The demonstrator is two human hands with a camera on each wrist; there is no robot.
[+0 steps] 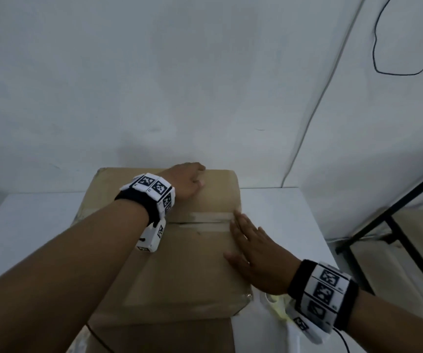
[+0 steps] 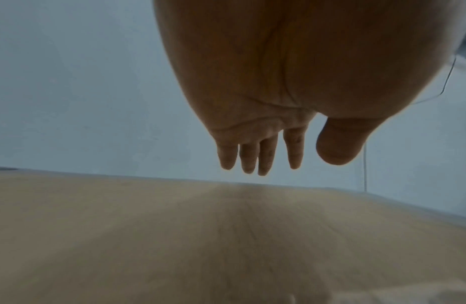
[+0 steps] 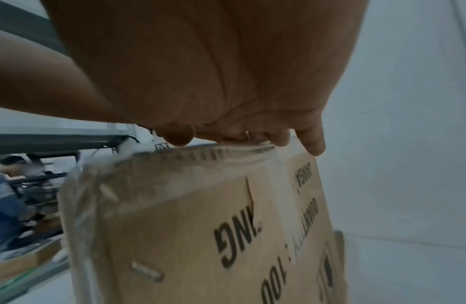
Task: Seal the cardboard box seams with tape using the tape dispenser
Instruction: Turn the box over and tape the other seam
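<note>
The box sits on the white table, its far end near the wall. The left hand lies flat on the box's far top edge, fingers straight and together, holding nothing. The right hand rests palm-down on the box's right edge, fingers straight, tips touching the end of the tape that crosses the top seam. In the right wrist view, tape runs down the box's printed side. A black cable hangs on the wall beyond the box.
</note>
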